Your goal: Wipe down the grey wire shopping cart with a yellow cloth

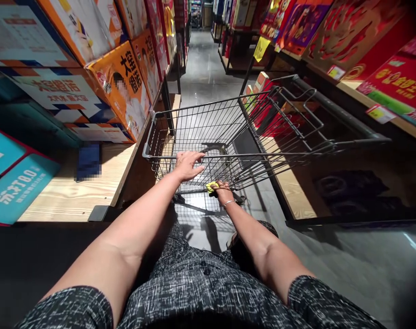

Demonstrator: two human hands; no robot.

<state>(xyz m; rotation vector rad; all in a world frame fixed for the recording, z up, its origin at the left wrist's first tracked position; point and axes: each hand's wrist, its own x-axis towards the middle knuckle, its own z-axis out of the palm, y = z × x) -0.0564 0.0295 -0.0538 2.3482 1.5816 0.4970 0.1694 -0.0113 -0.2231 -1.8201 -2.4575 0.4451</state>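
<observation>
Shopping cart [249, 156] meets the left hand [187, 166] (thumb apart from fingers); the right hand [224, 193] clamps a yellow cloth [212, 187].

Wearer: a black fabric garment [194, 297] is bearing fine white cross-hatched streaks. Two short sleeves [76, 304] of matching cloth are ending above the elbows [123, 256]. A small, dark, round button [207, 271] is showing at the front. A slim silver-coloured bangle [229, 203] is circling the wrist of the right hand [223, 191].

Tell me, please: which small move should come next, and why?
Probably slide the yellow cloth-like piece along the lower part of the shopping cart: the right hand holds it there, and the left hand is at the upper rim.
</observation>
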